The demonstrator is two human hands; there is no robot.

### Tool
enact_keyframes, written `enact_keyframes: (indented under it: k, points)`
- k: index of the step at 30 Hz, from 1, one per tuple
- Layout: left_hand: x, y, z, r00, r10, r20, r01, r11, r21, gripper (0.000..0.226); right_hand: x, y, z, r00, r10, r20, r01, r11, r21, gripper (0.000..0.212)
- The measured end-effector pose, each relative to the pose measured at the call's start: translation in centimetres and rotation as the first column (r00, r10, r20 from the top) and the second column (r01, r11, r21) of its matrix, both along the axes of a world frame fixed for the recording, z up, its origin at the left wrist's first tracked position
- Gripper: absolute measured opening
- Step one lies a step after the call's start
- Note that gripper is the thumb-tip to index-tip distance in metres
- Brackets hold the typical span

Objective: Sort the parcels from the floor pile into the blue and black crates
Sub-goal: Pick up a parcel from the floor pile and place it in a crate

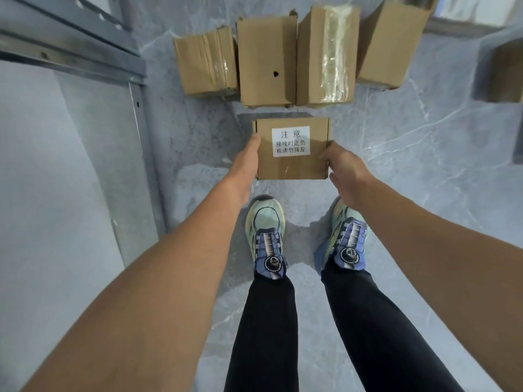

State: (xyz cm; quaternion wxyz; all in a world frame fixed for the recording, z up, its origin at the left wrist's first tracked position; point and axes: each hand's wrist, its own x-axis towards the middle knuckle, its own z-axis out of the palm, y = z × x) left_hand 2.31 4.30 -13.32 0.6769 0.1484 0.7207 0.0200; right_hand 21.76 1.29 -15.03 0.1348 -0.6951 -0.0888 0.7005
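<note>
grey marbled floor bears cardboard parcels beside a metal rack

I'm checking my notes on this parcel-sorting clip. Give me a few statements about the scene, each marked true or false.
1. The left hand and right hand hold the labelled box from opposite sides. True.
2. Six boxes stand in the row beyond it. False: four cardboard boxes stand there.
3. Its label is red. False: the label is white.
4. One box in that row has a small dark hole. True.
</note>
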Motion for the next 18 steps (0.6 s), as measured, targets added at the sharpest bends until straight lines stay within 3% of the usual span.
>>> enact_keyframes:
  k: [8,12,18]
  points:
    - [1.4,-0.3,13.7,1.000,-0.029,0.000,0.029,0.999,0.015,0.047,1.5,-1.4,13.3,1.000,-0.016,-0.004,0.016,0.997,0.081,0.048]
    - [3.5,1.3,22.0,1.000,-0.020,-0.007,0.021,0.995,0.100,0.040,3.4,-0.4,21.6,0.997,-0.073,0.017,0.070,0.986,0.153,0.037]
    - [7.1,5.4,35.3,0.993,-0.112,0.030,0.100,0.960,0.262,0.045,6.7,2.6,35.4,0.974,-0.220,0.061,0.201,0.953,0.225,0.053]
